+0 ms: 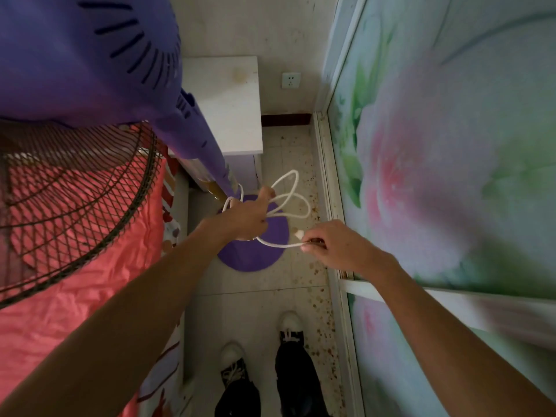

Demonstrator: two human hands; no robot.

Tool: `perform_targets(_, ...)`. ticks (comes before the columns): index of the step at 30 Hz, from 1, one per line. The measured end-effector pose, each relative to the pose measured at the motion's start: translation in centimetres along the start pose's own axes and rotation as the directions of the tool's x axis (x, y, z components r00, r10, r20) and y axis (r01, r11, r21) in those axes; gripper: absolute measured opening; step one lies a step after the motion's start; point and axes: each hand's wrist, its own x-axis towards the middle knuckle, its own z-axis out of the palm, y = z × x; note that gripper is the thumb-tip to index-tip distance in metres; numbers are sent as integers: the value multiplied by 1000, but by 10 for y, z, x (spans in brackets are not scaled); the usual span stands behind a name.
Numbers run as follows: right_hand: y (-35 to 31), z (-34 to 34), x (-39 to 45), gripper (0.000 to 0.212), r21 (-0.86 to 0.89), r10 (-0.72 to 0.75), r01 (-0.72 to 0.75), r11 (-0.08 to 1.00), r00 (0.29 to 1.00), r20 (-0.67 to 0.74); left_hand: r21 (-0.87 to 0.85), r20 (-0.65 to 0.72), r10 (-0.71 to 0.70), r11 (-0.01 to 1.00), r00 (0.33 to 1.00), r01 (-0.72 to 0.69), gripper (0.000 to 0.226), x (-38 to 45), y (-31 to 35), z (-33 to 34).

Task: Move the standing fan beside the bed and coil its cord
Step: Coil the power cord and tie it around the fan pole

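The purple standing fan (90,61) rises close under the camera, its wire grille (75,191) over the bed and its round purple base (249,257) on the floor beside the bed. Its white cord (288,197) is gathered in loops. My left hand (243,218) is shut on the bunched loops just above the base. My right hand (334,248) pinches the cord's free end near the white plug (299,234), with a short slack length hanging between the two hands.
The bed with a pink-red cover (75,296) fills the left. A white nightstand (228,103) stands behind the fan, and a wall socket (291,80) is beyond it. A floral sliding door (451,176) closes the right. My two shoes (261,371) stand on the narrow tiled floor.
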Motion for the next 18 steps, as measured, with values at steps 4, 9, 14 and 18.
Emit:
perform_targets(4, -11, -8, 3, 17, -212, -250, 214, 953, 955, -160, 451, 35, 4, 892, 999, -19, 92, 4, -6, 29)
perform_targets(9, -23, -19, 12, 15, -230, -378, 336, 913, 909, -174, 543, 23, -1, 840, 1000, -11, 100, 0, -10, 35)
perform_targets(14, -31, -22, 19, 23, -206, -367, 325, 923, 904, -218, 641, 52, 20, 766, 998, -49, 45, -9, -2, 24)
perform_targets(18, -26, -28, 46, 16, -160, -275, 236, 958, 915, -296, 459, 81, 129, 875, 988, -152, 43, -13, -8, 26)
